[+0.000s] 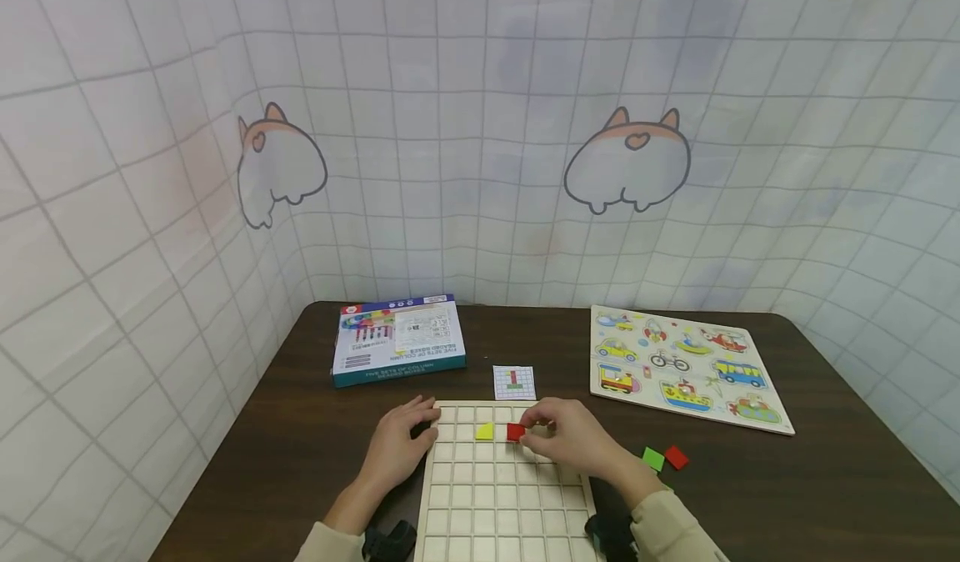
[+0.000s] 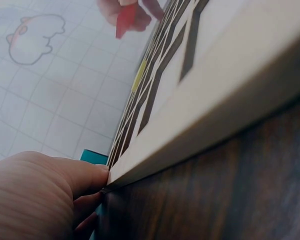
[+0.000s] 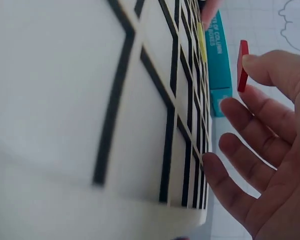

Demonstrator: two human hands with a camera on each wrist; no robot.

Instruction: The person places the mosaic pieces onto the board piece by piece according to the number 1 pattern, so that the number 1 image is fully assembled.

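A pale wooden grid board (image 1: 498,504) lies on the dark table in front of me. My right hand (image 1: 529,434) pinches a red square tile (image 1: 514,432) just above the board's upper rows, next to a yellow tile (image 1: 484,432) that sits in a cell. In the right wrist view the red tile (image 3: 243,65) stands on edge at my fingertip, off the board (image 3: 65,100). My left hand (image 1: 422,422) rests at the board's top left corner. In the left wrist view its fingers (image 2: 87,180) press against the board's edge (image 2: 215,120).
A small pattern card (image 1: 514,383) lies just beyond the board. A teal box (image 1: 397,341) sits at the back left, a vehicle puzzle board (image 1: 686,368) at the back right. Loose green (image 1: 653,459) and red (image 1: 676,457) tiles lie right of the board.
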